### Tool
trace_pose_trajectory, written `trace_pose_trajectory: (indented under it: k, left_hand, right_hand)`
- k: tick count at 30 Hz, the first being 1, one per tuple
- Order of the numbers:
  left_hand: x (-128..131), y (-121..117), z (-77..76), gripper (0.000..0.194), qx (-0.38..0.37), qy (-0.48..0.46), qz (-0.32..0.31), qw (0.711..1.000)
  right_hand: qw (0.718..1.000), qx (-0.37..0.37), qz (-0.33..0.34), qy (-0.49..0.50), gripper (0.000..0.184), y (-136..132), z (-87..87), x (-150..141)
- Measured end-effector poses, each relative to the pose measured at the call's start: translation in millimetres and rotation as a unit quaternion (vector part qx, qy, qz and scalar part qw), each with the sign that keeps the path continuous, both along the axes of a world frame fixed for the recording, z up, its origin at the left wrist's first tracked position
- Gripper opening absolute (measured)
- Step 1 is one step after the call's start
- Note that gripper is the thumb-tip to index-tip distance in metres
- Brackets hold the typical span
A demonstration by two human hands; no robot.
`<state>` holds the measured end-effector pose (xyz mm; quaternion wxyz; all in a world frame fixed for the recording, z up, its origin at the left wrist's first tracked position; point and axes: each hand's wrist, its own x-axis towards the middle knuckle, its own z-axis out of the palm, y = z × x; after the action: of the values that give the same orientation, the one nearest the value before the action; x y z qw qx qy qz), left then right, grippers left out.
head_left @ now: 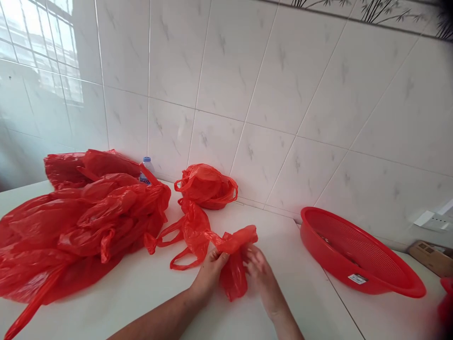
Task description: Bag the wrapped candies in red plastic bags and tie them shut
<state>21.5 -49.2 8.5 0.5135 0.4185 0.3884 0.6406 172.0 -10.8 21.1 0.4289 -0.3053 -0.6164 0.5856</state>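
A small red plastic bag [234,257] hangs crumpled between both my hands over the white counter [148,283]. My left hand [209,271] pinches its left side with the thumb on top. On the bag's right side my right hand [261,274] is blurred by motion; its fingers reach into the folds. Another loose red bag [191,233] with looped handles lies just left of my hands.
A big heap of red plastic bags [78,222] covers the left of the counter, a small bottle [146,167] behind it. A red bowl stuffed with bags [207,189] stands by the tiled wall. A red plastic colander [357,255] sits at the right, near a wall socket [433,219].
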Motion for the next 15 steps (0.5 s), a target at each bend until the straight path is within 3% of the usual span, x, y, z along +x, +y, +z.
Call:
trace_pose_trajectory:
  k: [2, 5, 7, 9, 12, 15]
  left_hand:
    - [2, -1, 2.9, 0.029, 0.003, -0.062, -0.030, 0.998]
    - [0, 0, 6.9, 0.028, -0.009, -0.085, -0.050, 0.995]
    - [-6, 5, 6.2, 0.029, -0.027, -0.067, -0.018, 0.997]
    - [-14, 11, 2.3, 0.029, -0.038, -0.055, 0.029, 0.997]
    - [-20, 16, -5.4, 0.028, -0.052, -0.015, 0.064, 0.997]
    - [-16, 15, -9.9, 0.029, -0.064, 0.049, 0.082, 0.993]
  right_hand:
    - [0.998, 0.030, -0.022, -0.040, 0.059, -3, -9.9, -12]
    - [0.988, 0.018, -0.137, -0.069, 0.039, 2, -20.8, -15]
    - [0.974, -0.031, -0.222, -0.035, 0.023, 12, -24.0, -3]
    - [0.955, -0.082, -0.285, 0.016, 0.021, 26, -24.9, 18]
    - [0.937, -0.129, -0.313, 0.086, 0.024, 42, -23.6, 45]
    - [0.927, -0.154, -0.313, 0.140, 0.024, 47, -17.5, 55]
